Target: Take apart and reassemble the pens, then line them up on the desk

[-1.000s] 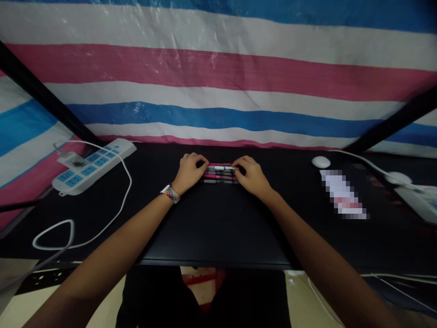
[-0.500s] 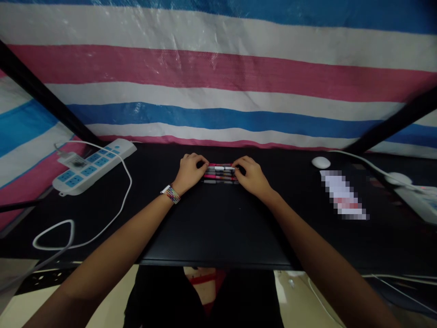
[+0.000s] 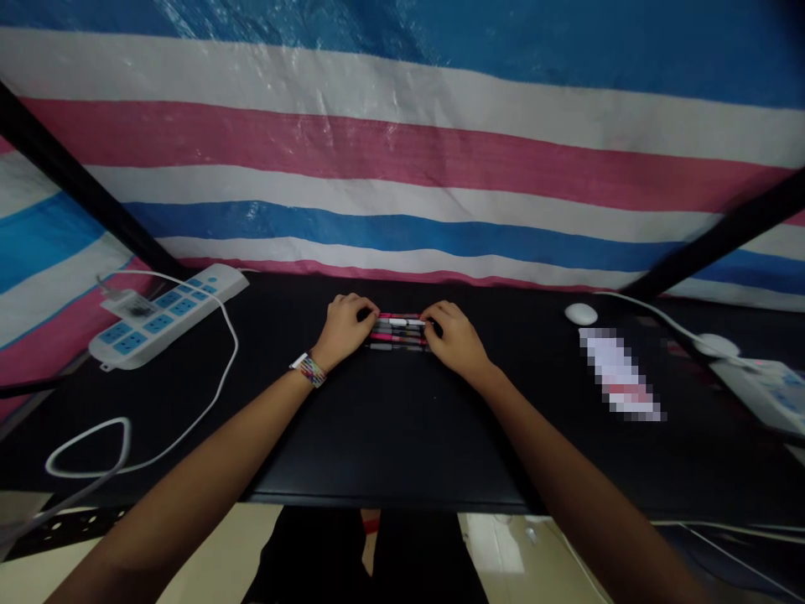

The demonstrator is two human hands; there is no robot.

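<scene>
Several pens (image 3: 400, 338) lie side by side, lengthwise left to right, on the black table (image 3: 390, 436). Among those at the far side is a white pen (image 3: 403, 322). At the left ends of the far pens, my left hand (image 3: 345, 330) has its thumb and index finger closed on them. My right hand (image 3: 454, 337) pinches the right ends the same way. The nearer pens, red, grey and dark, rest between and slightly below the hands. A patterned band circles my left wrist.
A white power strip (image 3: 167, 319) with a plug and looping white cable (image 3: 230, 369) lies at left. At right are a white mouse-like object (image 3: 580, 314), a blurred packet (image 3: 620, 375) and another power strip (image 3: 764, 390). Striped sheeting (image 3: 402, 193) hangs behind.
The camera view has tilted and shifted slightly, so everything appears lower and a little left. Both hands stay at the pen ends; the white pen reaches slightly differently between the fingers.
</scene>
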